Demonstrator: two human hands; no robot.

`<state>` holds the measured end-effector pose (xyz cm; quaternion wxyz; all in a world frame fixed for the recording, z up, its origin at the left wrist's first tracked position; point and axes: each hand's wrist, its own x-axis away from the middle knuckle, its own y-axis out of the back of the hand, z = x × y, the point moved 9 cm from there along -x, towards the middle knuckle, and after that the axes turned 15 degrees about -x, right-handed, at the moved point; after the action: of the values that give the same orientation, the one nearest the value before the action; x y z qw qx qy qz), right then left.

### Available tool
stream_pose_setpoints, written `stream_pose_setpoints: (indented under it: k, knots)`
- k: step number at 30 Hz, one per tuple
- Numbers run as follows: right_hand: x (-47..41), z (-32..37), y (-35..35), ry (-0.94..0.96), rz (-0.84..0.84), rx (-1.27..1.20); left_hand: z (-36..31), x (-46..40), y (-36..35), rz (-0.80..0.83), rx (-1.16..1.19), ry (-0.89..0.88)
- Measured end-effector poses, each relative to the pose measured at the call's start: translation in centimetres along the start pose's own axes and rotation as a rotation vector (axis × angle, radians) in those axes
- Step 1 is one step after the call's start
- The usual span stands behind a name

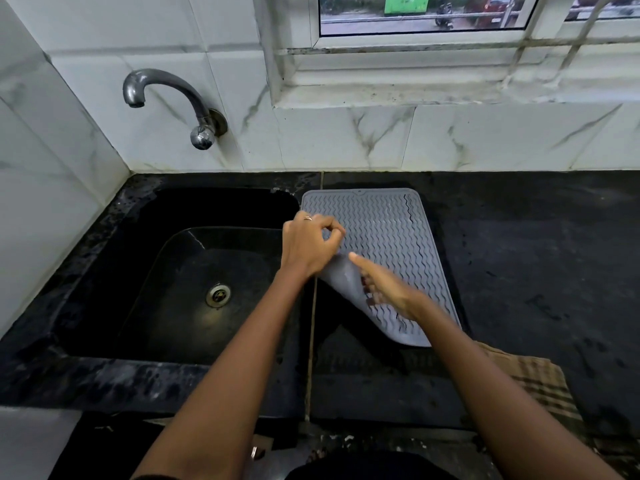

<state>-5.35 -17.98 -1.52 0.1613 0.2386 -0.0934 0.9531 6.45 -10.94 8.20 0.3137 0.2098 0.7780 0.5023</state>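
A grey silicone drying mat (pixel 388 230) with wavy ridges lies on the black counter (pixel 536 258) just right of the sink. Its near left corner (pixel 341 282) is lifted and curled over, showing the smooth underside. My right hand (pixel 384 292) grips this raised flap, thumb stretched along the top and fingers curled round its edge. My left hand (pixel 310 244), a ring on one finger, hovers over the mat's left edge with its fingers curled and thumb and forefinger tips nearly meeting. Nothing shows between them. The flap's top edge reaches the heel of that hand.
A black sink (pixel 194 278) with a metal drain (pixel 218 295) fills the left, under a wall tap (pixel 166 91). A checked cloth (pixel 533 379) lies at the counter's near right, partly under my right forearm. Marble tiles and a window ledge (pixel 433 95) rise behind.
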Motion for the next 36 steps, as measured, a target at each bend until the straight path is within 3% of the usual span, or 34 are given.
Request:
stream_pose_setpoints:
  k: [4,6,9,24,32,36]
  knots:
    - [0.1,-1.0,-1.8,0.028,0.035,0.202,1.5,2.2,-4.3,0.364,0.037,0.034]
    - [-0.5,-1.5,-2.2,0.106,0.012,0.539,1.7,4.8,-7.2,0.522,-0.068,-0.005]
    - [-1.0,-4.7,-2.7,0.005,0.014,1.038,1.4,9.4,-11.1,0.670,-0.190,-0.107]
    - [0.2,-5.4,-2.9,0.080,-0.065,1.113,1.3,11.5,-12.0,0.577,-0.271,-0.082]
    - [3.0,-4.1,-1.5,0.131,0.079,1.201,-1.6,11.4,-10.8,0.682,-0.353,0.098]
    - [6.3,-4.0,2.8,0.172,0.074,1.252,-6.2,12.4,-9.9,0.573,-0.262,0.166]
